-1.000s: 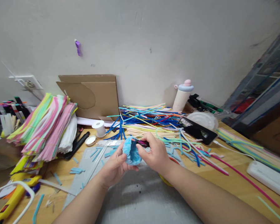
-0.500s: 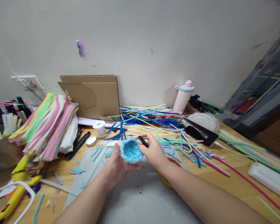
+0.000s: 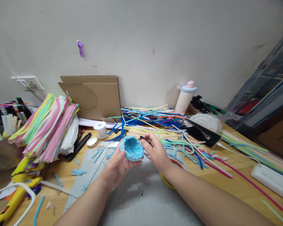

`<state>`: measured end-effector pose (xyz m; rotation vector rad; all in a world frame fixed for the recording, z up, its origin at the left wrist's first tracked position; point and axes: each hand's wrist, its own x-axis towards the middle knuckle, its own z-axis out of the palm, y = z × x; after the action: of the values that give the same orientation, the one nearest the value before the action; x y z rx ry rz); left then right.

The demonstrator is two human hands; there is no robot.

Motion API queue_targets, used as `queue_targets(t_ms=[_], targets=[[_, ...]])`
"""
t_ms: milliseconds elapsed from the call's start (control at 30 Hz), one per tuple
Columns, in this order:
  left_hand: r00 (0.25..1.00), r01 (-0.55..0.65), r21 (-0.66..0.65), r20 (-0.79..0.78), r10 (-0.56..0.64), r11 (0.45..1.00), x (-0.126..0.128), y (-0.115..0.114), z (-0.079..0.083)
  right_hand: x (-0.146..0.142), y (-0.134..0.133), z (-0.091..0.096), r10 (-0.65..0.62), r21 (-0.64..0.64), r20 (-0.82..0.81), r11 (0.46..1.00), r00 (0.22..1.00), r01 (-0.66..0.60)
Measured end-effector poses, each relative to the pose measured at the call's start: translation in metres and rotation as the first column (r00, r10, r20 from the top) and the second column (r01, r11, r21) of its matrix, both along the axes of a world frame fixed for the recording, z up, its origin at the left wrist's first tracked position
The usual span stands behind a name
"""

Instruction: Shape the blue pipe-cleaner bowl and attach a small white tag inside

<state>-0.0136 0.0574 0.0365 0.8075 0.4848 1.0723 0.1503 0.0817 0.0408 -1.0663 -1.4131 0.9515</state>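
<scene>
A small blue fuzzy bowl-shaped piece (image 3: 132, 148), seemingly made of pipe cleaner, sits in my left hand (image 3: 116, 164). The thumb presses on its near left rim, and the fingers support it from below. Its hollow faces up and toward me. My right hand (image 3: 155, 153) is just right of the bowl, its fingers pinched round a short black object (image 3: 141, 137). Only the dark end of that object shows, so its kind is unclear. Partly under my right forearm lie scissors with orange and yellow handles (image 3: 176, 163).
A grey mat (image 3: 136, 207) with cut blue pieces covers the table's middle. Piled pipe cleaners (image 3: 153, 119) lie behind. Bundled pastel pipe cleaners (image 3: 47, 128) and a yellow glue gun (image 3: 11, 197) are left. A bottle (image 3: 185, 99), phone (image 3: 202, 133) and power strip (image 3: 271, 179) stand or lie right.
My left hand has turned the blue bowl and raised it slightly, with the thumb now over its rim. My right hand has drawn a little away, and less of the black object shows.
</scene>
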Motion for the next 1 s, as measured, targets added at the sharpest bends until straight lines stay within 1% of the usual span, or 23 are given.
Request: queue_targets(t_ms=[33,100,200,267,533,700,1000], targets=[[1.0,-0.004,0.003,-0.006,0.004,1.0,0.0,0.0003,-0.0001,0.002,-0.0001,0.0009,-0.024,0.015,0.031,1.0,0.999,0.024],[1.0,-0.004,0.006,-0.016,0.004,1.0,0.0003,0.0005,-0.0006,0.0052,-0.0007,0.0028,-0.093,0.056,0.148,0.995,0.985,0.085],[1.0,0.012,0.008,-0.027,-0.012,1.0,0.0011,-0.0001,-0.001,0.0066,-0.0021,0.0052,-0.198,0.148,0.351,0.977,0.915,0.155],[0.999,0.023,0.002,-0.038,-0.023,1.0,0.0015,-0.0008,-0.0008,0.0061,-0.0027,0.0058,-0.225,0.182,0.409,0.97,0.885,0.162],[0.999,0.034,-0.013,-0.03,-0.035,0.999,0.0022,-0.0019,-0.0008,0.0057,-0.0055,0.0057,-0.187,0.208,0.417,0.972,0.889,0.106],[0.999,0.043,-0.004,-0.029,-0.043,0.999,0.0022,-0.0017,-0.0019,0.0052,-0.0053,0.0052,-0.204,0.2,0.446,0.972,0.871,0.125],[0.997,0.072,0.002,-0.029,-0.072,0.997,0.0016,-0.0021,-0.0016,0.0043,-0.0089,0.0068,-0.17,0.191,0.432,0.977,0.886,0.094]])
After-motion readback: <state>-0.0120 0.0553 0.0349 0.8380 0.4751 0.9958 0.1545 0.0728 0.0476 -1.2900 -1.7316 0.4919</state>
